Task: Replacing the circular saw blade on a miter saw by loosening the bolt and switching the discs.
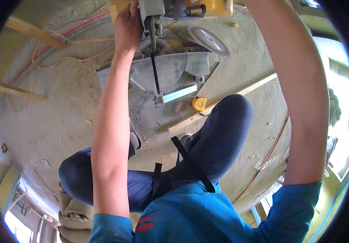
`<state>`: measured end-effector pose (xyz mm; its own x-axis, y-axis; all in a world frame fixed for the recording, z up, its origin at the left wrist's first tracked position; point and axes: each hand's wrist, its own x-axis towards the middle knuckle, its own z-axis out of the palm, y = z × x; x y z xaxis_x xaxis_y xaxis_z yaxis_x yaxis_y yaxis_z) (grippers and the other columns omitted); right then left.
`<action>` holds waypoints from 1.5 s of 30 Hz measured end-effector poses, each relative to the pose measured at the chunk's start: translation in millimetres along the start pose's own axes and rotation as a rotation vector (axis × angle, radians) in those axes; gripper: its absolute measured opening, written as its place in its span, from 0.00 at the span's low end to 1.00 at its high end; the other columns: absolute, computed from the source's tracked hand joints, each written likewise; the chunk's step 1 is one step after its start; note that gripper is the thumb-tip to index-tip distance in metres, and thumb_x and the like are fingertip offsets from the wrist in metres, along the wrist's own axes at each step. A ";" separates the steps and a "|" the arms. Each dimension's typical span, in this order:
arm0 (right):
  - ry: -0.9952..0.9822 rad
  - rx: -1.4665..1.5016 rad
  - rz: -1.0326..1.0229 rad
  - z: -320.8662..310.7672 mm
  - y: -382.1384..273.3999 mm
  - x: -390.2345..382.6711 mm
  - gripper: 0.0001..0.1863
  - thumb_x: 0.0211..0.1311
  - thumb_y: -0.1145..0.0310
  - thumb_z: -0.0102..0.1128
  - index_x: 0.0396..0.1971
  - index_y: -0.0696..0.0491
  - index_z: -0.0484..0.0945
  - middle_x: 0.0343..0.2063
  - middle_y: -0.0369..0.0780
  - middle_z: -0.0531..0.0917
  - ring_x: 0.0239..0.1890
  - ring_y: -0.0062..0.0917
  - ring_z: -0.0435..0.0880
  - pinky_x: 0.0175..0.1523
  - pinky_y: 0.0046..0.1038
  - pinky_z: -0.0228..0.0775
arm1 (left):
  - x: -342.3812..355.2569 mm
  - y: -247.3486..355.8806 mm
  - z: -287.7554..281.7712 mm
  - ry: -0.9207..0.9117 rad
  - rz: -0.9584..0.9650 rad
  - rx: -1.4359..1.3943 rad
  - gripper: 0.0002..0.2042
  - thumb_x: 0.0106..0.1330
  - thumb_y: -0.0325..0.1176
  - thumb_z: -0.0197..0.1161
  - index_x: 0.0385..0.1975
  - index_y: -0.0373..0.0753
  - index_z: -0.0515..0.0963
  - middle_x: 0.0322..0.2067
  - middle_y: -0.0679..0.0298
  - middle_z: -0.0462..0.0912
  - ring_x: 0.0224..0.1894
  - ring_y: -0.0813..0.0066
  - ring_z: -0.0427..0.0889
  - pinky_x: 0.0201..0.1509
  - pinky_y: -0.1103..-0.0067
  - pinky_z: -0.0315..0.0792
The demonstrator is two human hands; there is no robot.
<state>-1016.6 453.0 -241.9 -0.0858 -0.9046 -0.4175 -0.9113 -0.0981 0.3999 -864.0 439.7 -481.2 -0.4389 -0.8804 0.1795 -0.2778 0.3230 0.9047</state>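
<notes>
A mitre saw stands on the floor in front of me, its grey round table (170, 73) low and its grey-and-yellow head (152, 9) at the top edge. My left hand (128, 29) is closed against the left side of that head; its fingertips are partly hidden. My right arm stretches up past the saw's right side, and its hand lies beyond the picture. A loose toothed circular blade (209, 40) leans behind the fence on the right. On the saw table rests an L-shaped hex key (137, 79).
A yellow tape measure (199, 103) lies beside a long wooden batten (223, 102). Near the saw's front are a pale blue strip (180, 93) and sawdust. Red and orange cables (75, 58) cross the floor at left, near wooden posts (34, 32). My bent knees flank the near side.
</notes>
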 end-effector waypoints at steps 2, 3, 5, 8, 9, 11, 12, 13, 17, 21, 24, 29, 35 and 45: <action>0.008 -0.046 -0.014 4.0 4.0 2.8 0.25 0.50 0.48 0.71 0.41 0.52 0.85 0.39 0.43 0.86 0.43 0.35 0.85 0.49 0.37 0.74 | -1.3 5.9 2.4 -0.002 0.003 0.063 0.11 0.67 0.32 0.50 0.44 0.34 0.74 0.28 0.62 0.82 0.29 0.77 0.76 0.33 0.76 0.71; 0.006 -0.045 -0.014 3.4 3.1 1.2 0.25 0.50 0.48 0.71 0.41 0.52 0.85 0.39 0.43 0.86 0.43 0.35 0.85 0.49 0.37 0.74 | -8.5 15.2 4.1 0.024 -0.030 -0.130 0.11 0.67 0.32 0.51 0.42 0.33 0.75 0.29 0.60 0.82 0.30 0.75 0.77 0.34 0.74 0.72; -0.027 -0.045 -0.050 -0.1 3.1 -2.3 0.25 0.50 0.47 0.70 0.41 0.51 0.85 0.38 0.42 0.86 0.42 0.34 0.85 0.47 0.35 0.75 | -9.2 13.9 4.7 0.049 -0.064 -0.325 0.11 0.67 0.32 0.51 0.40 0.32 0.76 0.30 0.59 0.83 0.30 0.74 0.78 0.35 0.73 0.72; -0.390 0.288 -0.300 -24.5 30.9 12.5 0.26 0.49 0.46 0.70 0.42 0.50 0.85 0.38 0.41 0.86 0.41 0.33 0.85 0.47 0.35 0.75 | -1.5 -1.5 1.0 0.025 0.215 0.073 0.11 0.67 0.33 0.51 0.38 0.32 0.77 0.30 0.57 0.83 0.31 0.73 0.78 0.36 0.72 0.73; -0.392 0.288 -0.302 -16.9 24.1 8.2 0.26 0.49 0.46 0.70 0.42 0.50 0.85 0.38 0.41 0.86 0.41 0.33 0.85 0.47 0.35 0.75 | -2.0 8.9 4.1 0.027 0.055 0.028 0.11 0.67 0.33 0.51 0.38 0.32 0.77 0.29 0.57 0.83 0.31 0.72 0.79 0.35 0.73 0.72; -0.036 0.051 -0.045 -2.1 3.2 -7.2 0.26 0.49 0.46 0.71 0.42 0.50 0.85 0.38 0.41 0.86 0.41 0.34 0.85 0.47 0.35 0.75 | -2.8 7.6 2.7 0.033 -0.102 -0.014 0.11 0.68 0.33 0.51 0.38 0.32 0.77 0.29 0.58 0.83 0.30 0.72 0.79 0.34 0.74 0.72; -0.035 0.053 -0.045 -3.3 1.8 -6.9 0.26 0.49 0.46 0.71 0.42 0.50 0.85 0.38 0.41 0.86 0.41 0.34 0.85 0.47 0.35 0.75 | -5.0 0.5 0.5 -0.013 -0.159 -0.181 0.11 0.68 0.33 0.51 0.38 0.33 0.76 0.27 0.58 0.82 0.29 0.73 0.78 0.33 0.75 0.72; -0.058 0.043 -0.020 -5.2 -0.5 -5.6 0.26 0.49 0.46 0.71 0.42 0.50 0.85 0.38 0.41 0.86 0.40 0.34 0.85 0.47 0.34 0.75 | -5.3 -6.5 -1.0 -0.058 -0.215 -0.349 0.11 0.68 0.33 0.50 0.38 0.33 0.76 0.26 0.59 0.82 0.28 0.74 0.78 0.32 0.76 0.71; -0.025 0.041 -0.027 -1.6 1.8 -5.4 0.26 0.48 0.46 0.71 0.42 0.50 0.85 0.38 0.41 0.86 0.40 0.34 0.85 0.46 0.35 0.75 | -1.2 -4.2 -1.4 -0.079 0.057 0.095 0.10 0.69 0.33 0.50 0.37 0.34 0.76 0.26 0.62 0.82 0.28 0.77 0.78 0.32 0.76 0.71; -0.029 0.019 -0.064 1.1 4.1 -0.8 0.26 0.48 0.46 0.71 0.41 0.50 0.85 0.38 0.42 0.86 0.39 0.34 0.85 0.45 0.35 0.75 | -13.4 8.8 4.6 -0.016 -0.100 -0.318 0.10 0.69 0.31 0.50 0.43 0.35 0.75 0.31 0.67 0.82 0.31 0.79 0.78 0.32 0.77 0.71; -0.078 0.042 -0.017 -4.2 0.2 -1.3 0.25 0.49 0.45 0.70 0.40 0.50 0.86 0.38 0.41 0.86 0.39 0.34 0.85 0.44 0.35 0.75 | -7.5 1.4 2.5 0.009 -0.068 -0.458 0.11 0.68 0.30 0.50 0.47 0.36 0.73 0.34 0.67 0.83 0.32 0.78 0.79 0.32 0.77 0.72; -0.093 -0.001 -0.030 -0.9 3.6 1.7 0.25 0.51 0.44 0.68 0.37 0.51 0.86 0.36 0.40 0.87 0.37 0.33 0.85 0.42 0.34 0.75 | -9.6 7.0 5.5 0.017 -0.081 -0.349 0.12 0.67 0.27 0.49 0.48 0.36 0.73 0.35 0.66 0.83 0.33 0.76 0.80 0.35 0.77 0.73; 0.002 -0.008 -0.044 0.5 4.0 -3.8 0.25 0.51 0.42 0.68 0.36 0.50 0.87 0.34 0.40 0.87 0.35 0.33 0.85 0.41 0.35 0.76 | -5.0 10.6 3.2 -0.026 0.041 0.035 0.14 0.66 0.26 0.46 0.48 0.36 0.73 0.35 0.61 0.83 0.35 0.73 0.81 0.38 0.75 0.74; -0.070 -0.018 0.012 1.3 2.4 -0.3 0.26 0.50 0.44 0.69 0.41 0.50 0.86 0.38 0.40 0.87 0.38 0.33 0.85 0.45 0.35 0.75 | -12.5 0.5 15.9 -0.001 0.146 -0.082 0.12 0.67 0.27 0.45 0.45 0.33 0.73 0.38 0.59 0.82 0.39 0.73 0.80 0.43 0.76 0.74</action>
<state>-1019.2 453.6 -241.9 -0.1253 -0.8748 -0.4681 -0.9025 -0.0955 0.4200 -872.2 456.4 -489.2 -0.4705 -0.8259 0.3107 -0.1405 0.4178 0.8976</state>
